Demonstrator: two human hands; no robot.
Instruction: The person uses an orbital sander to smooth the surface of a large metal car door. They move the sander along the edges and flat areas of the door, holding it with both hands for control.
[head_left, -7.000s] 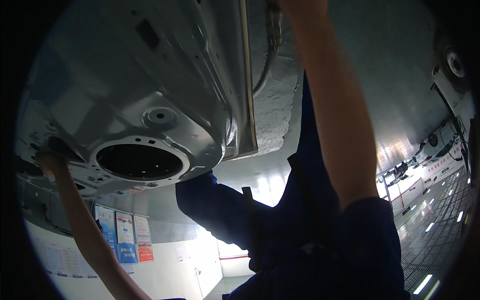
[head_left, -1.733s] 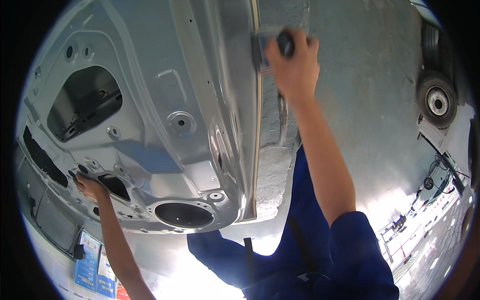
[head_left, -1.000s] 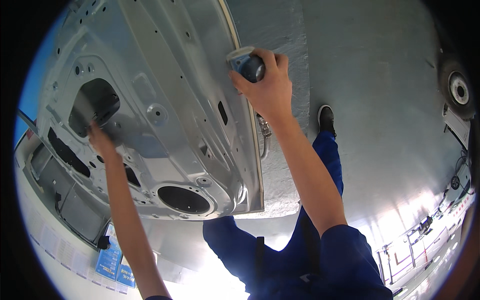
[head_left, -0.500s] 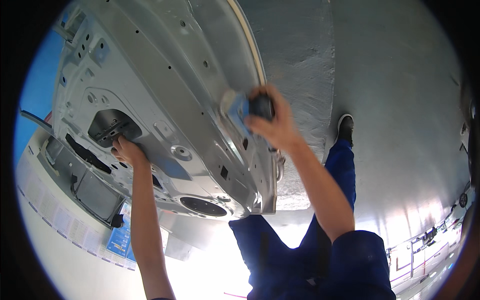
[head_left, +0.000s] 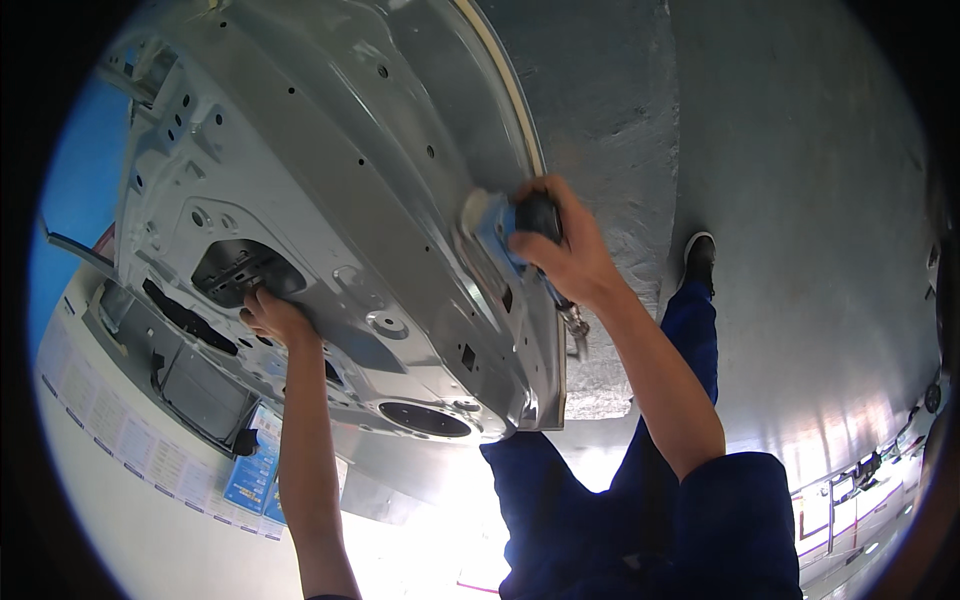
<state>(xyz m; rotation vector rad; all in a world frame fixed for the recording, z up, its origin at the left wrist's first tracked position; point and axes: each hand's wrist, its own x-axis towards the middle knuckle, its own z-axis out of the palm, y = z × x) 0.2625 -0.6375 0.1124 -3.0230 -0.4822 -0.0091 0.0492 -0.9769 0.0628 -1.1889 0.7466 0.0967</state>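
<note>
A bare grey metal car door [head_left: 330, 190] fills the left and middle of the head view, its inner side toward me. My left hand [head_left: 278, 318] is closed on the lower rim of a cutout [head_left: 225, 275] in the door, its fingertips partly hidden. In my right hand [head_left: 580, 258] is a hand-held air sander [head_left: 497, 228] with a blue body, black grip and pale round pad. The pad is against or very close to the door near its right edge; whether it touches is unclear. A metal hose fitting [head_left: 574, 325] hangs below the grip.
A pale strip [head_left: 515, 90] runs along the door's curved right edge. Grey floor [head_left: 800, 250] lies to the right, with my shoe [head_left: 700, 260] on it. Posted sheets [head_left: 140, 440] and a blue poster [head_left: 255, 470] are on the wall at lower left.
The view has shifted slightly, so the door appears lower and farther right. Relative to the door, the sander has moved a little toward the far end. Both hands keep their holds.
</note>
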